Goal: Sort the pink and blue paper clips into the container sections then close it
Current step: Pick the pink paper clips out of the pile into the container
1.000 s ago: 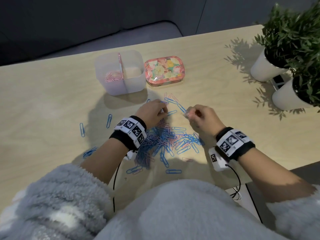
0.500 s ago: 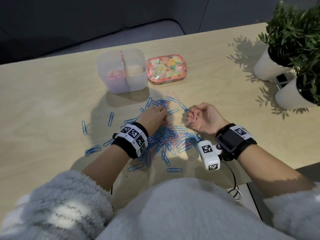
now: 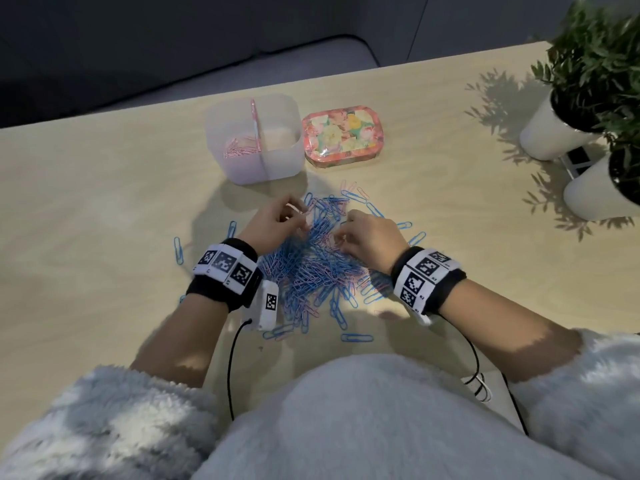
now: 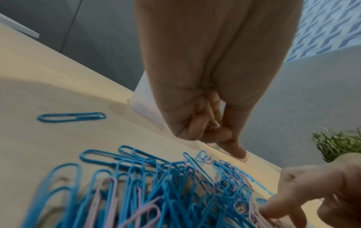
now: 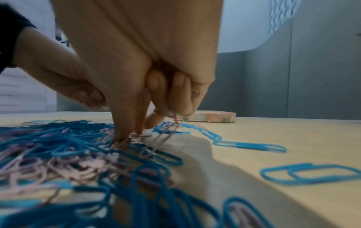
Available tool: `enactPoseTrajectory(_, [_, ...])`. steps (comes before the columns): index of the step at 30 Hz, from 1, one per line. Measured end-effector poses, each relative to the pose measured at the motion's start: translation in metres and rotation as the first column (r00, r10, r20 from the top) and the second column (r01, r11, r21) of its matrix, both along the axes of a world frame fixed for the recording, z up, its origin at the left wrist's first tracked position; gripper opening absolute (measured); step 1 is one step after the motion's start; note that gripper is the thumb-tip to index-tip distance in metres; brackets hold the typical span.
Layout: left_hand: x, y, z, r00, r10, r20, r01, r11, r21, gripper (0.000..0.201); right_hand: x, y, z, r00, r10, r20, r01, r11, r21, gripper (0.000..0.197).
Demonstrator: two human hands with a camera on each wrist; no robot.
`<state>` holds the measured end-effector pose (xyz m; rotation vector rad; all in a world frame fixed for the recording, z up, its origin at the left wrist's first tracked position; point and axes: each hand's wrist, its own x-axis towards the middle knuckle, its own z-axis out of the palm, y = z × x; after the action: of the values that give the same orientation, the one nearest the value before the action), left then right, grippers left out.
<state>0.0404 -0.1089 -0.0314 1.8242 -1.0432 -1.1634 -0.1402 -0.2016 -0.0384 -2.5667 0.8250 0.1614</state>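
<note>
A heap of blue and pink paper clips (image 3: 311, 268) lies on the wooden table between my hands. My left hand (image 3: 294, 216) hovers at the heap's far left edge, fingers curled round a few pink clips (image 4: 213, 125). My right hand (image 3: 337, 237) reaches palm down into the heap. Its thumb and forefinger pinch a pink clip (image 5: 125, 142), and its other fingers keep more pink clips (image 5: 174, 121) tucked against the palm. The translucent container (image 3: 277, 161) stands behind the heap with a pink divider; pink clips (image 3: 239, 148) lie in its left section. The floral lid (image 3: 341, 135) sits beside it.
Two potted plants in white pots (image 3: 550, 133) (image 3: 595, 188) stand at the right edge of the table. Loose blue clips (image 3: 178, 249) lie left of the heap, others (image 3: 356, 337) near the front edge. Cables hang from both wrist cameras.
My right hand turned from palm up, showing its pink clips, to palm down and went into the heap. My left hand lifted off the heap and moved slightly farther away.
</note>
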Motion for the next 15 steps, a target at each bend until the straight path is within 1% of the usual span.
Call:
enactPoseTrajectory(2, [0.0, 0.0, 0.001, 1.0, -0.013, 0.012, 0.012, 0.999, 0.038, 0.017, -0.001, 0.001, -0.002, 0.999, 0.048, -0.017, -0.049, 0.998, -0.05, 0.019])
enactPoseTrajectory(3, [-0.002, -0.001, 0.001, 1.0, -0.008, 0.011, 0.008, 0.998, 0.065, 0.017, -0.002, 0.002, -0.002, 0.997, 0.077, -0.025, -0.078, 0.994, -0.076, 0.019])
enactPoseTrajectory(5, [-0.003, -0.004, 0.002, 0.997, 0.061, -0.039, -0.056, 0.993, 0.099, 0.015, -0.005, 0.004, -0.002, 0.993, 0.096, -0.062, -0.101, 0.99, -0.094, 0.017])
enactPoseTrajectory(6, [-0.005, -0.006, 0.002, 0.989, 0.117, -0.088, -0.105, 0.986, 0.129, 0.018, -0.008, 0.003, -0.002, 0.994, 0.083, -0.073, -0.089, 0.993, -0.078, 0.016])
enactPoseTrajectory(8, [-0.008, -0.009, 0.005, 0.944, 0.223, -0.242, -0.177, 0.964, 0.201, 0.026, -0.013, -0.002, -0.005, 0.998, 0.013, -0.063, -0.014, 1.0, 0.0, 0.011])
enactPoseTrajectory(9, [-0.01, -0.01, 0.007, 0.914, 0.255, -0.317, -0.189, 0.956, 0.225, 0.027, -0.016, -0.006, -0.006, 0.999, -0.052, -0.009, 0.052, 0.994, 0.099, 0.008])
enactPoseTrajectory(10, [-0.011, -0.01, 0.008, 0.885, 0.275, -0.376, -0.195, 0.952, 0.236, 0.028, -0.018, -0.01, -0.009, 0.985, -0.16, 0.073, 0.136, 0.957, 0.256, 0.005])
enactPoseTrajectory(11, [-0.012, -0.01, 0.009, 0.859, 0.287, -0.424, -0.201, 0.951, 0.236, 0.029, -0.019, -0.014, -0.01, 0.941, -0.309, 0.142, 0.218, 0.869, 0.443, 0.006])
enactPoseTrajectory(12, [-0.013, -0.01, 0.01, 0.831, 0.297, -0.471, -0.212, 0.951, 0.225, 0.029, -0.019, -0.018, -0.009, 0.87, -0.465, 0.161, 0.281, 0.738, 0.613, 0.01])
enactPoseTrajectory(13, [-0.012, -0.009, 0.01, 0.802, 0.306, -0.512, -0.227, 0.951, 0.212, 0.027, -0.019, -0.022, -0.006, 0.79, -0.597, 0.137, 0.324, 0.597, 0.734, 0.016])
enactPoseTrajectory(15, [-0.011, -0.009, 0.006, 0.781, 0.304, -0.546, -0.241, 0.953, 0.186, 0.021, -0.017, -0.031, 0.0, 0.646, -0.762, 0.038, 0.359, 0.347, 0.867, 0.026])
